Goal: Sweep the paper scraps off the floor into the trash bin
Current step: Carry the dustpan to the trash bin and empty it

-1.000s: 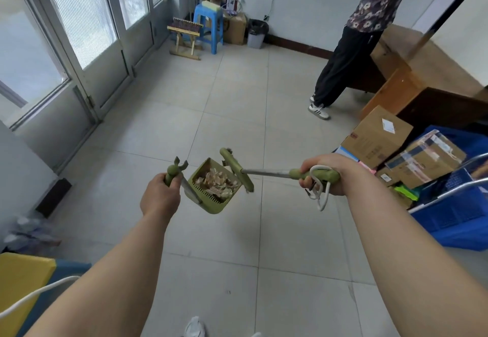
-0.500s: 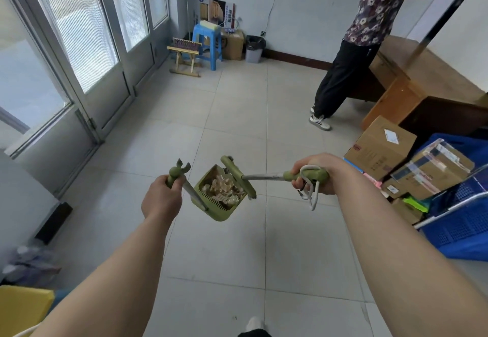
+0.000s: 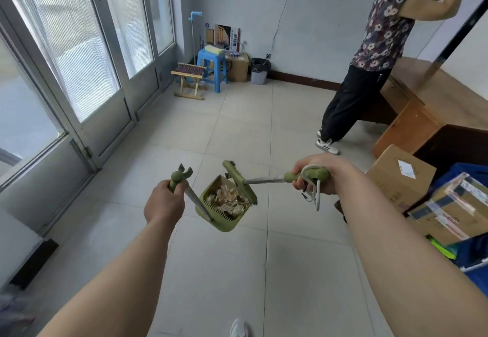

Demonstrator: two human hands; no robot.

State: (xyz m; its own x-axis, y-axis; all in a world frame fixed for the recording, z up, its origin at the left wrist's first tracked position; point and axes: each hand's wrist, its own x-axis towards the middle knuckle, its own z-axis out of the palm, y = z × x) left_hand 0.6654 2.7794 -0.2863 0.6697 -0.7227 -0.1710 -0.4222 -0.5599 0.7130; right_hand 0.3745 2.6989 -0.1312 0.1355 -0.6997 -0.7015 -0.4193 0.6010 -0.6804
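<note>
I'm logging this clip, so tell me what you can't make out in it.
Head view:
- Inside the trash bin: too far and small.
- Left hand: fingers hidden behind its own back.
- Lower paper scraps: buried under the top layer in the dustpan.
- Object at bottom-left corner: blurred and cut off.

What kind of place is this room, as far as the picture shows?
Probably an entrance or storage room, not a living space: glazed doors along one side, a tiled floor, cardboard boxes beside a wooden desk, and a small bin by the far wall.
</note>
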